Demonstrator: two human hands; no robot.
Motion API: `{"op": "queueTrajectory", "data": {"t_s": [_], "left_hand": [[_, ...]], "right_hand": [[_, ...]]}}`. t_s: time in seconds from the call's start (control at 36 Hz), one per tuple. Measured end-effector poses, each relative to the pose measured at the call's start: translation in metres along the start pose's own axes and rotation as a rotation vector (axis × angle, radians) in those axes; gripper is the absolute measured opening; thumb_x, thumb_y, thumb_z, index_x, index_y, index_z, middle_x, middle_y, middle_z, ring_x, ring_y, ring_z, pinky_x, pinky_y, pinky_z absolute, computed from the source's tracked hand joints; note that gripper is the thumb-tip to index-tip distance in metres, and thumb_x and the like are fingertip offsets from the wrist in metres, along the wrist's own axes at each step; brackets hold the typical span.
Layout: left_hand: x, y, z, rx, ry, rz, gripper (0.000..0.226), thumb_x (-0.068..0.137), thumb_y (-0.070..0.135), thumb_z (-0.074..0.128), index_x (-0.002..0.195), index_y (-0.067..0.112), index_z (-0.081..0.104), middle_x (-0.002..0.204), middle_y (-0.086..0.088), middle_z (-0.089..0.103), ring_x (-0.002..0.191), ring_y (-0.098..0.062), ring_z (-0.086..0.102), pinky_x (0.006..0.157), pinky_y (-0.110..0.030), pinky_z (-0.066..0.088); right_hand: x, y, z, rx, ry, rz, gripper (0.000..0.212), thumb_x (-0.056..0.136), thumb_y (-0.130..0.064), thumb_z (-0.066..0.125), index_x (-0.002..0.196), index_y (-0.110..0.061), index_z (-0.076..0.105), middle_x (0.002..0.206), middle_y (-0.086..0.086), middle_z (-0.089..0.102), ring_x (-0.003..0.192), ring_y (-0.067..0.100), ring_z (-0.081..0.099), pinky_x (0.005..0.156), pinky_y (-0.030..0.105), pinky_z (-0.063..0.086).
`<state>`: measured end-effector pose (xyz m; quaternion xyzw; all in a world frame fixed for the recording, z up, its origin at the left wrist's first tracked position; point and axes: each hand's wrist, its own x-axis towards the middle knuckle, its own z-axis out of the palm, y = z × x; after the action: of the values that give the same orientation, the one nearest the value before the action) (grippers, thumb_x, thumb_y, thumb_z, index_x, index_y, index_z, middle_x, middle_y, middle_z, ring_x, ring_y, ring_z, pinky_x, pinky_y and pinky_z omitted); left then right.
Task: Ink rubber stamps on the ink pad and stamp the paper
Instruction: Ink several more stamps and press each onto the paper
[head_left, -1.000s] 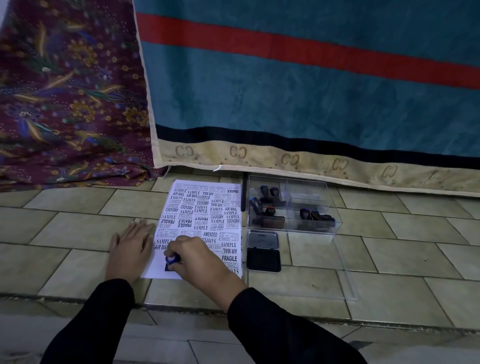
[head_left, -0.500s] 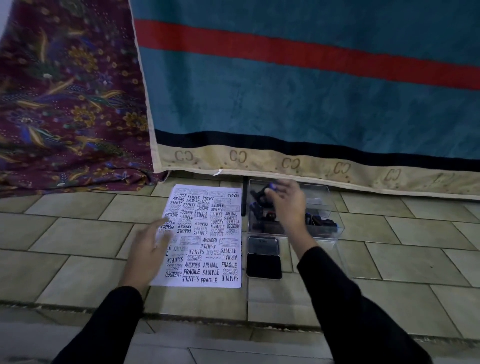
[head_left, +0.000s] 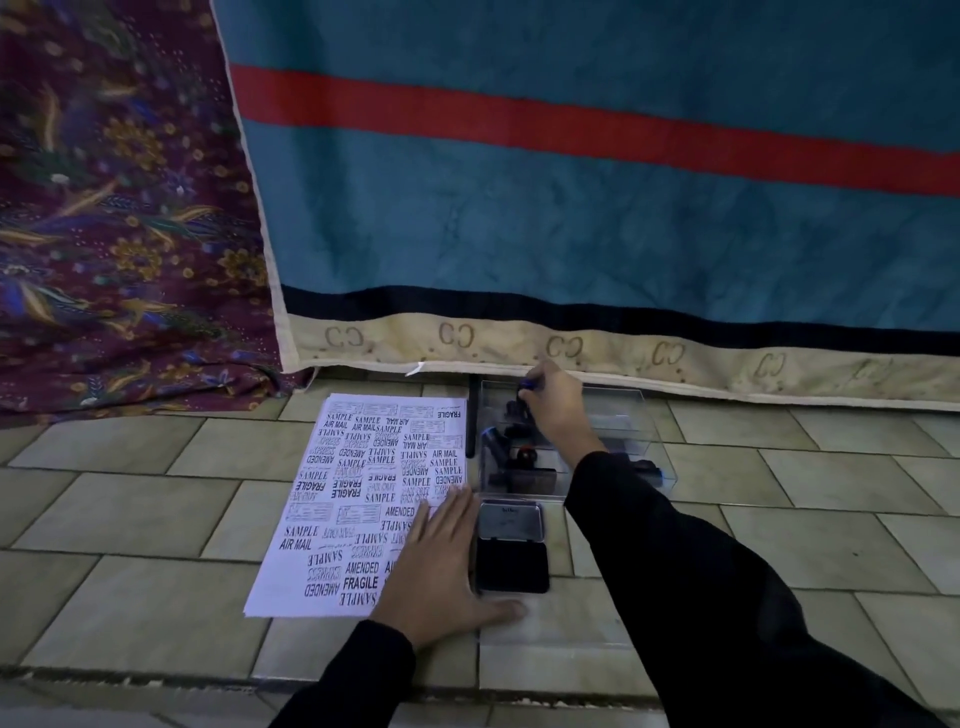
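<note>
We pressed our left hand (head_left: 441, 566) flat, fingers spread, on the stamped paper (head_left: 358, 499) beside the open ink pad (head_left: 511, 564). Our right hand (head_left: 553, 408) pinched a blue-topped stamp (head_left: 527, 385) over the clear tray (head_left: 631, 415).

Floor layout: paper, ink pad and stamp box side by side

The paper (head_left: 363, 499) lay on the tiled floor (head_left: 130, 509), with the open ink pad (head_left: 511, 551) just beside it at 3 o'clock. The clear box (head_left: 631, 415) sat behind the pad at 12 o'clock, stamps (head_left: 519, 457) inside it. The left hand (head_left: 441, 577) rested flat on the paper's near right corner, touching the pad's edge. The right hand (head_left: 556, 410) was in the box's far left part. Hanging cloth (head_left: 571, 208) stood behind everything.
</note>
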<state>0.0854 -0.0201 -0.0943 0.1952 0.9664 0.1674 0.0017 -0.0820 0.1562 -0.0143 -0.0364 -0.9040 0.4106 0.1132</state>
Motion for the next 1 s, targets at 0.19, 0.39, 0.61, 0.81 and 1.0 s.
{"op": "queueTrajectory", "data": {"t_s": [0.19,0.39,0.61,0.81,1.0], "left_hand": [[0.001,-0.001,0.000,0.030,-0.007,0.020,0.127,0.062,0.098,0.030,0.155,0.018,-0.002,0.161,0.008,-0.013,0.143,-0.002,-0.026,0.118,-0.034,-0.019],[0.001,-0.002,0.002,0.019,0.024,0.020,0.127,0.061,0.099,0.031,0.155,0.019,0.004,0.163,0.008,-0.002,0.145,-0.001,-0.019,0.119,-0.033,-0.016],[0.003,0.001,0.002,-0.012,0.062,-0.014,0.126,0.060,0.101,0.031,0.155,0.022,0.009,0.161,0.012,0.003,0.146,0.001,-0.011,0.118,-0.029,-0.016],[0.001,0.001,0.002,-0.006,0.042,-0.020,0.122,0.062,0.100,0.026,0.155,0.024,0.001,0.157,0.016,-0.011,0.143,0.003,-0.020,0.114,-0.025,-0.024],[-0.001,0.004,-0.003,-0.014,0.033,-0.022,0.121,0.063,0.098,0.028,0.155,0.023,0.002,0.161,0.013,-0.004,0.143,0.003,-0.017,0.114,-0.024,-0.025]], "right_hand": [[-0.003,-0.010,0.019,-0.081,-0.125,-0.031,0.009,0.082,-0.004,0.065,0.091,-0.007,0.063,0.096,0.013,0.066,0.090,0.025,0.062,0.076,0.029,0.050],[-0.007,-0.017,0.020,-0.313,-0.266,-0.070,0.019,0.091,-0.003,0.051,0.101,0.001,0.067,0.107,0.016,0.068,0.104,0.030,0.061,0.088,0.034,0.048],[-0.015,-0.010,-0.024,-0.131,-0.074,-0.118,0.025,0.087,0.001,0.055,0.110,-0.002,0.063,0.112,0.016,0.065,0.102,0.027,0.061,0.086,0.026,0.048],[-0.042,0.043,-0.092,-0.396,-0.077,0.047,0.013,0.080,-0.001,0.060,0.082,-0.007,0.071,0.091,0.010,0.072,0.089,0.025,0.065,0.075,0.026,0.048],[-0.051,0.056,-0.097,-0.764,-0.300,0.119,0.025,0.084,-0.027,0.066,0.098,-0.006,0.063,0.101,0.013,0.065,0.095,0.027,0.060,0.064,0.026,0.038]]}}
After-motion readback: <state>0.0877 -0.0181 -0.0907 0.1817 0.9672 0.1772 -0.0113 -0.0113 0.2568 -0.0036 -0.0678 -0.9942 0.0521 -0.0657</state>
